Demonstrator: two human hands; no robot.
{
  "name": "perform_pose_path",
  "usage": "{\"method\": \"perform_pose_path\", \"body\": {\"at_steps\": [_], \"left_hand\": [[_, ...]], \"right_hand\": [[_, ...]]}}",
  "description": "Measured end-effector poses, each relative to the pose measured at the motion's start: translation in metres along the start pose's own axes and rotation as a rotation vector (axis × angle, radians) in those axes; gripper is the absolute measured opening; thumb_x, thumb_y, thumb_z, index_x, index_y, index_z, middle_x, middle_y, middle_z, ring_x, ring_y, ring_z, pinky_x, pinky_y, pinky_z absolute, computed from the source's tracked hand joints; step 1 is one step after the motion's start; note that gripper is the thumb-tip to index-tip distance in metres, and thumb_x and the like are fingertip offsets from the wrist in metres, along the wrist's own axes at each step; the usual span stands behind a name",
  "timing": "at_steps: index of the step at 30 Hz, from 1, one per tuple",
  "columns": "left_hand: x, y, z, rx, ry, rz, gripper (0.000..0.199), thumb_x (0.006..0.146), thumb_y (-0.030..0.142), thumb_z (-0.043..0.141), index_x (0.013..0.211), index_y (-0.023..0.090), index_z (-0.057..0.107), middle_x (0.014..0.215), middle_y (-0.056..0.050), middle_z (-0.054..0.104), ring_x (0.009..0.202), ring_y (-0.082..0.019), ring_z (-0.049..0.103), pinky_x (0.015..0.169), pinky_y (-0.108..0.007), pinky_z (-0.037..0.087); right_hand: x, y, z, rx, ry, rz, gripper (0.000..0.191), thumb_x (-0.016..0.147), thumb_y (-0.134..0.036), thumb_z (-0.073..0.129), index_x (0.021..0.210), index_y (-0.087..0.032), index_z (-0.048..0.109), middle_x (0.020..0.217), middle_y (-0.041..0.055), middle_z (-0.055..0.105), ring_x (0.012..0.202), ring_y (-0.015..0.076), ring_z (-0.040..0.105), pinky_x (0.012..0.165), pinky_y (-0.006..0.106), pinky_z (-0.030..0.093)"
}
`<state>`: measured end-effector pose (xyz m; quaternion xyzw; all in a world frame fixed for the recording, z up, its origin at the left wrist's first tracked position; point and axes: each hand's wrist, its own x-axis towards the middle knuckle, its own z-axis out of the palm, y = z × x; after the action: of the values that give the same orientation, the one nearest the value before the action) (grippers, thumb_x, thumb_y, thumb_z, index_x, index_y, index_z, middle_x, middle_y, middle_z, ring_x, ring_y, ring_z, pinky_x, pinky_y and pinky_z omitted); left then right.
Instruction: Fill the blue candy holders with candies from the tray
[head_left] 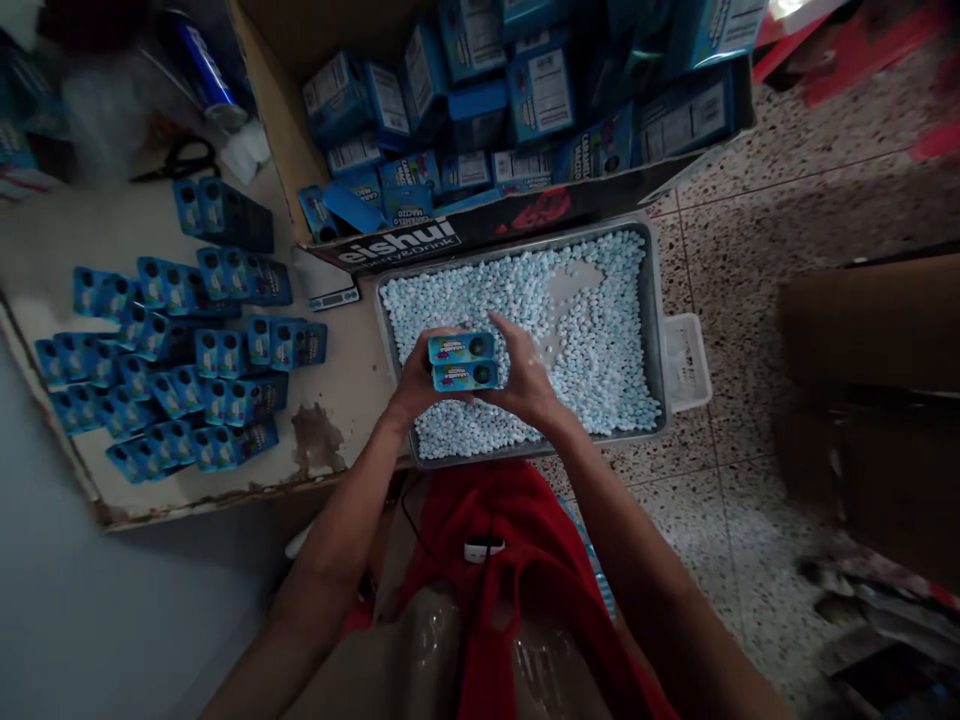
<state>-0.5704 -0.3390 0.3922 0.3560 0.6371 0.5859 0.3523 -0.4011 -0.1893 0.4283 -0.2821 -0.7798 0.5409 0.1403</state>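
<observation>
Two small blue boxes (463, 362) are held side by side above a grey tray (658, 330) filled with small pale blue and white candies (480, 430). My left hand (417, 385) grips the boxes from their left end. Around their right side is my right hand (525, 375), with its thumb and fingers at the edges of the boxes. The top faces of both boxes point up at the camera, each with a dark round spot at its right end.
Many blue boxes (225, 350) stand in rows on the table (352, 380) at left. A large carton (480, 232) of blue boxes lies behind the tray. A small scale (335, 298), scissors (184, 160) and a can (199, 65) are at upper left; a clear plastic container (688, 362) is at right.
</observation>
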Motion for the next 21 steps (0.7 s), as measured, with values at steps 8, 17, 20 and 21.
{"method": "perform_pose_path", "body": {"at_steps": [8,17,20,21], "left_hand": [[-0.052,0.055,-0.025,0.317,0.06,0.051,0.102,0.063,0.05,0.102,0.148,0.027,0.052,0.145,-0.016,0.06,0.136,-0.037,0.062,0.118,-0.053,0.052],[-0.204,0.139,-0.106,0.65,0.367,-0.32,0.072,0.068,0.017,0.084,0.137,0.021,0.064,0.132,-0.013,0.069,0.124,-0.031,0.068,0.112,-0.045,0.055],[-0.244,0.155,-0.163,0.702,0.606,-0.433,0.069,0.067,0.031,0.092,0.131,0.022,0.069,0.126,-0.01,0.074,0.118,-0.03,0.071,0.109,-0.043,0.057],[-0.254,0.159,-0.189,0.726,0.723,-0.472,0.071,0.065,0.037,0.094,0.13,0.021,0.069,0.126,-0.009,0.074,0.117,-0.03,0.071,0.108,-0.043,0.057]], "right_hand": [[-0.005,-0.024,0.035,-0.09,-0.213,-0.119,0.063,0.067,-0.032,0.087,0.126,-0.028,0.065,0.119,0.0106,0.077,0.108,0.0353,0.073,0.093,0.05,0.06],[-0.03,-0.114,0.177,-0.127,-0.674,-0.376,0.051,0.083,-0.02,0.077,0.132,-0.023,0.065,0.125,0.014,0.076,0.118,0.034,0.072,0.103,0.05,0.061],[-0.031,-0.148,0.215,0.001,-0.704,-0.381,0.067,0.086,-0.023,0.078,0.149,-0.028,0.056,0.154,0.0134,0.062,0.142,0.0327,0.062,0.116,0.051,0.057],[-0.03,-0.153,0.221,0.022,-0.7,-0.367,0.072,0.087,-0.025,0.078,0.154,-0.03,0.053,0.162,0.0131,0.054,0.149,0.0327,0.057,0.118,0.052,0.056]]}}
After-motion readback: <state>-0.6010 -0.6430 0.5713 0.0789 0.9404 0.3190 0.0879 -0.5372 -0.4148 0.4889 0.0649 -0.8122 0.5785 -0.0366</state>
